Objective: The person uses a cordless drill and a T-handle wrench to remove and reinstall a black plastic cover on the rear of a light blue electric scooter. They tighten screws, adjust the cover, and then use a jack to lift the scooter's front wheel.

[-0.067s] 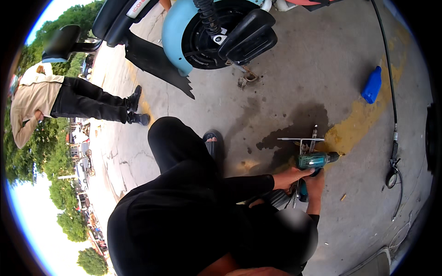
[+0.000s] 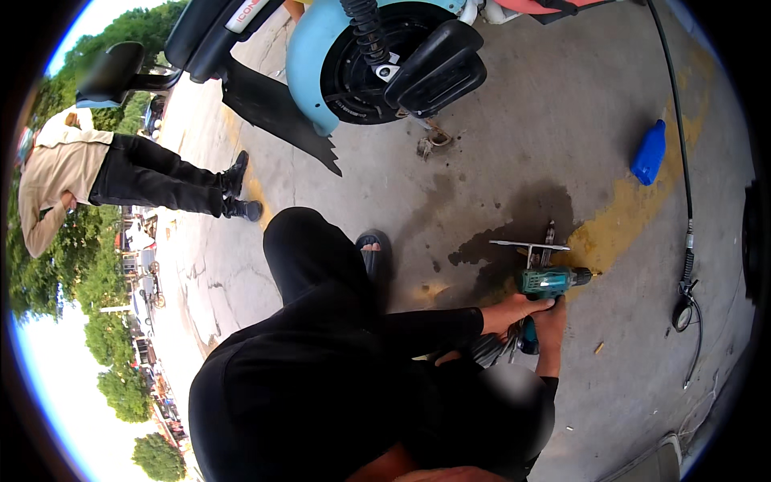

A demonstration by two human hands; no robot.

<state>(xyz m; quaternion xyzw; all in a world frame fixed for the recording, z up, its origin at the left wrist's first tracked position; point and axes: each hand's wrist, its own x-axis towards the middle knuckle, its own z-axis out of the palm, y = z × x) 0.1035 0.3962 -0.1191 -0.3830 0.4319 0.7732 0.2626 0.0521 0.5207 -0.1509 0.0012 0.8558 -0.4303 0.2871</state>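
Observation:
A teal cordless drill (image 2: 546,281) is held low over the concrete, its black chuck and gold-coloured bit pointing right. My right hand (image 2: 551,315) is closed around its grip from the right side. From the left, my left hand (image 2: 514,310) closes on the same grip, thumb lying just under the drill body; its other fingers are partly hidden. Just beyond the drill stands a T-shaped metal bracket (image 2: 530,244), with a slim metal part (image 2: 549,233) beside it. More thin metal pieces (image 2: 506,350) show below my left hand, too crowded to name.
A light-blue scooter (image 2: 301,72) with a black wheel stands at the far side. At right lie a blue bottle (image 2: 649,153) and a black air hose (image 2: 683,161) with a round gauge (image 2: 683,313). A person (image 2: 144,173) stands at left. A dark wet patch (image 2: 522,213) stains the floor.
The view has shifted slightly, so the scene sits a little lower and to the right. Both hands stay on the drill.

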